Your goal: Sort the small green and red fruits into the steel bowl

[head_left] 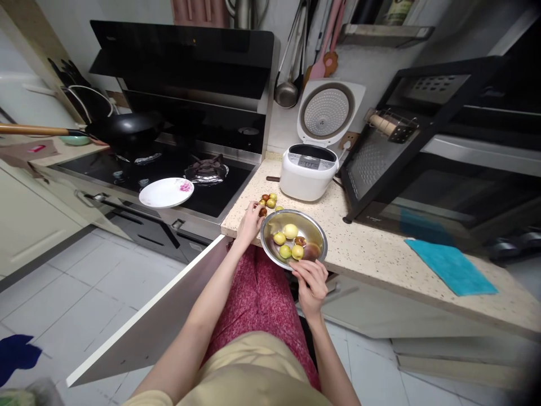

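The left hand (250, 223) rests on the edge of the speckled stone counter (380, 254), its fingers curled narrow around a small reddish-brown fruit (262, 212) pinched at the fingertips; whether the grip is fully closed cannot be told. Just beyond those fingertips lies a small heap of loose fruits (269, 200), round and smooth, some yellow-green and some brown. Immediately to the right of the left fingers sits a shiny round steel bowl (270, 245), overhanging the counter edge and holding several more glossy fruits in a little water. The right hand (311, 282) grips the bowl's near rim, fingers bent over the metal lip. Farther past the fingers stands a white rice cooker (308, 172) with its perforated lid raised. Left of the hands, a white plate (163, 194) with a pink pattern rests on the black glass hob (169, 169). A teal cloth (450, 265) lies flat well to the right. Pale glossy tiles cover the floor.
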Demonstrator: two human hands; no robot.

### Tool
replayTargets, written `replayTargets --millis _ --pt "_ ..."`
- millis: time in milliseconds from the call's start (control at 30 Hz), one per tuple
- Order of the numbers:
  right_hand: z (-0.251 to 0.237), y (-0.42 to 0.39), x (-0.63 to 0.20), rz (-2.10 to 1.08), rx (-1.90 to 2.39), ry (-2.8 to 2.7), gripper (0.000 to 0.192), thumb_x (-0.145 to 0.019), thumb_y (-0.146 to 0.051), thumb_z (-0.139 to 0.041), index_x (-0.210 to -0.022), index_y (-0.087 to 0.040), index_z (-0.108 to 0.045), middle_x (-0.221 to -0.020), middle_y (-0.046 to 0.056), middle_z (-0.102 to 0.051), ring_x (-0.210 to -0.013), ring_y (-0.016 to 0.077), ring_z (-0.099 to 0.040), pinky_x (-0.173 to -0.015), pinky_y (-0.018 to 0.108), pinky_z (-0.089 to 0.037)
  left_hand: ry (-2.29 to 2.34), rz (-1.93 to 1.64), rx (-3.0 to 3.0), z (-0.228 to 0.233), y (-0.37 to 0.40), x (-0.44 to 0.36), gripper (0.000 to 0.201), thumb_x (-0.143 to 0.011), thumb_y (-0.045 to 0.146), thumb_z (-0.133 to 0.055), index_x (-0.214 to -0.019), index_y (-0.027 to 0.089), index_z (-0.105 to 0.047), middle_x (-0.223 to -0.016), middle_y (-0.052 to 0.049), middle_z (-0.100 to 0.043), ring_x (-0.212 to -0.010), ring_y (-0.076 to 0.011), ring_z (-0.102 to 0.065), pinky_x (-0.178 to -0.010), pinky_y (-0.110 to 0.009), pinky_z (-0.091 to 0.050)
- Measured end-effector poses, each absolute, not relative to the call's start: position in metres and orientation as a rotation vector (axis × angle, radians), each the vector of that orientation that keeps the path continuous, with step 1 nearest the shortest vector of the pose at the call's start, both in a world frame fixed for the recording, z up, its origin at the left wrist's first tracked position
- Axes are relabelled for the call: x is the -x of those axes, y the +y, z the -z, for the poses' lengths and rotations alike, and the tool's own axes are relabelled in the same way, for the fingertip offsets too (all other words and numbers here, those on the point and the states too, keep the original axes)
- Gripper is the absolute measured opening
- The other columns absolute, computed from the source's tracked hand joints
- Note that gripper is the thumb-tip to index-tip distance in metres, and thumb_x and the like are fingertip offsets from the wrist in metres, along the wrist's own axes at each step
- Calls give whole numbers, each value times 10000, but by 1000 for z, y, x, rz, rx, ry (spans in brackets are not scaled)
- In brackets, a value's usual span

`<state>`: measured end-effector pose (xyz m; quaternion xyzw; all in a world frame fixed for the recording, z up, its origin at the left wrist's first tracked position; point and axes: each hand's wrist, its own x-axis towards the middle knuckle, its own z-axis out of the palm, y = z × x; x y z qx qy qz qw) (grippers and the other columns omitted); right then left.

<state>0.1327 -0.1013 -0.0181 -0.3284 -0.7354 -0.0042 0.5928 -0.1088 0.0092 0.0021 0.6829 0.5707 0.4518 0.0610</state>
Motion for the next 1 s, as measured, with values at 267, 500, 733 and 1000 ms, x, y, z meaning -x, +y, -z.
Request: replayTargets --millis 267,500,733,1000 --pt "18 -103 -133 5 761 -1711 179 -982 -172 -676 -1081 -278 -781 -932 3 -780 -923 189 -708 -1035 413 -432 1511 -1684 -1873 -8 7 110 200 -957 184 -623 -1157 191 -629 -1168 -107 -650 -1060 -232 -679 -949 -405 -606" --pt "16 -101 -133 14 756 -1713 160 -983 -186 -673 -1059 -274 -782 -925 0 -784 -903 187 -716 -1016 407 -442 1443 -1910 -1760 -49 -52 88 201 -988 263 -638 -1184 217 -636 -1158 -82 -673 -1073 -207 -679 -967 -370 -591" --pt "14 -102 -131 9 760 -1699 170 -974 -184 -678 -1068 -276 -787 -916 -1 -784 -905 186 -719 -1014 400 -448 1598 -1356 -2048 -52 -89 65 170 -1014 245 -599 -1182 240 -623 -1190 -67 -728 -1153 -263 -659 -1074 -468 -470" --pt "16 -104 -130 -12 791 -1703 182 -984 -206 -668 -1079 -304 -788 -916 -7 -790 -900 185 -729 -1015 410 -459 1721 -1318 -2074 -43 -87 63 208 -1022 258 -566 -1216 269 -641 -1230 -73 -724 -1214 -289 -637 -1128 -505 -430"
